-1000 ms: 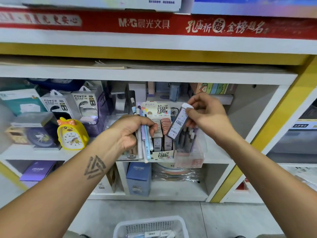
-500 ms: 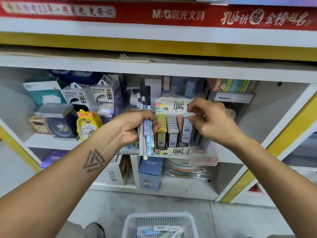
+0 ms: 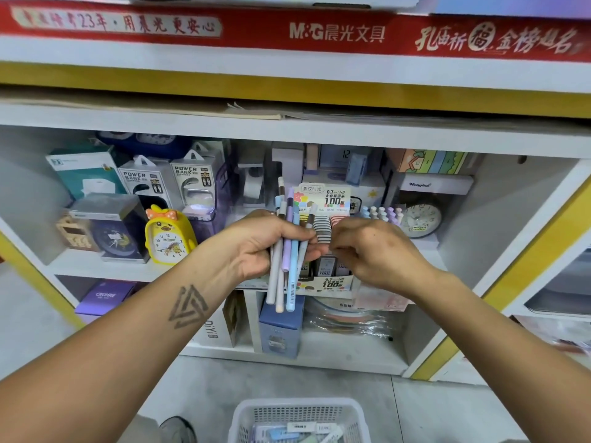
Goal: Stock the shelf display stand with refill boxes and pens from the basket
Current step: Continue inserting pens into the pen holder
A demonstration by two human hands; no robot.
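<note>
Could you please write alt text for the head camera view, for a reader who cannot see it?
A person's left hand grips a bundle of pastel pens before a shelf display stand of refill boxes, while the right hand, fingers curled, reaches toward the pens. A white basket sits on the floor below.

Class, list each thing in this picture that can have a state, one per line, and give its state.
Left hand: grips a bunch of pens.
Pens: upright in the hand, in front of the stand.
Right hand: fingers curled at the pens; what it holds is hidden.
Display stand: on the shelf, rows of refill boxes in it.
Basket: on the floor, items left inside.
Duck clock: upright on the shelf.
</note>
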